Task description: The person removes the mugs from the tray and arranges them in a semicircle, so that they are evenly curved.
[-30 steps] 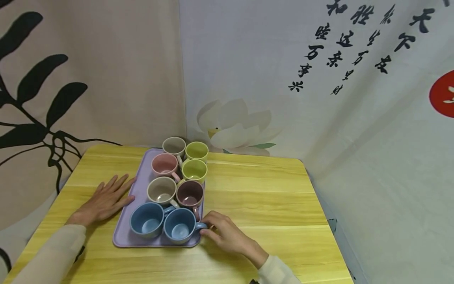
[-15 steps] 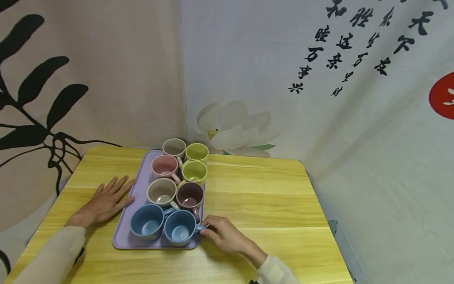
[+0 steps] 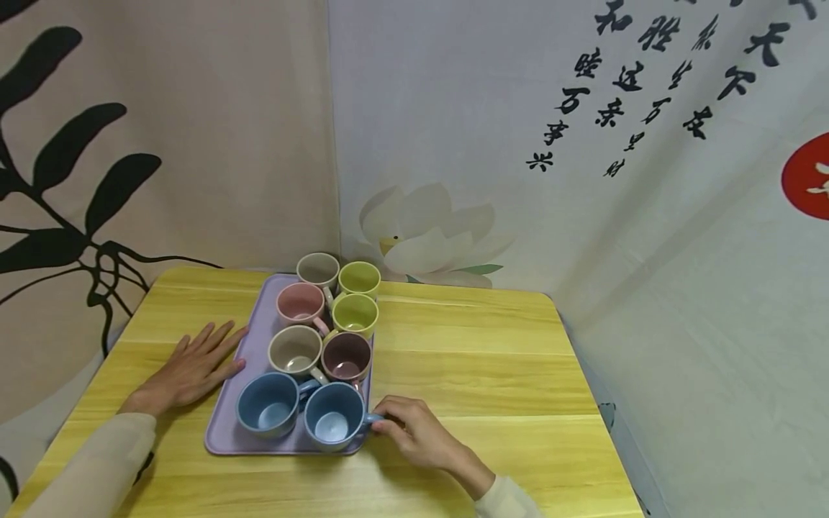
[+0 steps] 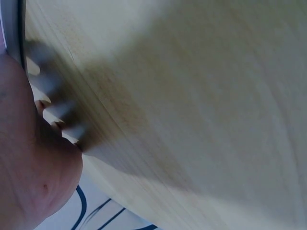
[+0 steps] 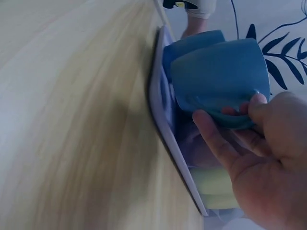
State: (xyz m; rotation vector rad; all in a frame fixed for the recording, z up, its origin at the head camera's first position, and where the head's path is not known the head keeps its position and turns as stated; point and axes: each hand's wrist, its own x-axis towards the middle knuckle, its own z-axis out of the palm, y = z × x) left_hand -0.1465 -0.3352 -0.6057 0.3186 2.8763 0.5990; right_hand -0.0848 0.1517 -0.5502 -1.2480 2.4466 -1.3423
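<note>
My right hand (image 3: 421,435) pinches the handle of a blue mug (image 3: 333,416) at the front right corner of a lilac tray (image 3: 223,432). In the right wrist view the fingers and thumb (image 5: 259,109) are around that handle, and the mug stands close over the tray. Left of it sits a second blue mug (image 3: 268,404). Behind them are a cream mug (image 3: 294,349) and a dark plum mug (image 3: 347,356). My left hand (image 3: 194,363) lies spread on the table, its fingertips at the tray's left edge; the left wrist view shows it only partly.
Farther back on the tray stand a pink mug (image 3: 301,303), two yellow-green mugs, the nearer one (image 3: 355,314) behind the plum mug, and a grey mug (image 3: 317,270). Wooden tabletop (image 3: 479,360) extends to the right. A printed cloth (image 3: 440,108) hangs behind the table.
The right-hand blue mug has shifted slightly right, away from the other blue mug, with my right hand on its handle. My left hand has stayed in place.
</note>
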